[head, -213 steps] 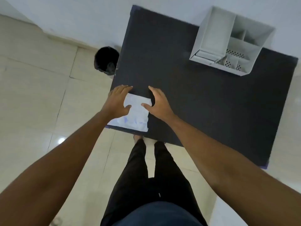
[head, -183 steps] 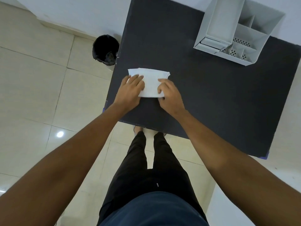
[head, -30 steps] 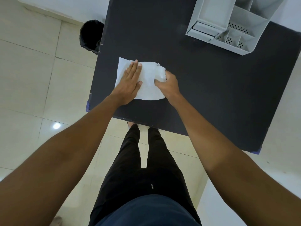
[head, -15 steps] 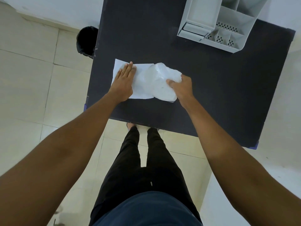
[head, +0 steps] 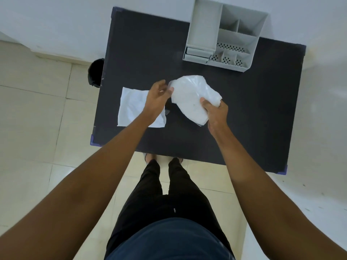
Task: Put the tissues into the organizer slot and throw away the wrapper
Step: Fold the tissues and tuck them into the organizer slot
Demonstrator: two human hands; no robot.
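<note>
Stack of tissues (head: 135,106) flat on the dark bench (head: 244,113), close to its left edge, with a narrow dark strip free between stack and edge. Well apart from the organizer (head: 202,34), which stands at the far edge against the wall. Much free bench between organizer and tissues, and a wide bare area to the right of the organizer's near side, up to the right edge. Black bin (head: 94,74) on the floor, just beside the left edge of the bench, left of the organizer and lower.

Right hand (head: 216,111) with grip closed on the wrapper (head: 191,96), thumb on top, crumpled plastic lifted clear of the tissues, between stack and organizer. Left hand (head: 156,100) above the right part of the stack, fingers half curled near the wrapper's left end; cannot tell if grip pinches the plastic or only touches it. Organizer slots empty as far as visible.

Half a second earlier: wrapper still partly over the tissues, left hand pressed flat on the stack. Now wrapper fully off and farther toward the organizer, left hand raised from the stack. Tissues in the same place near the left edge.
</note>
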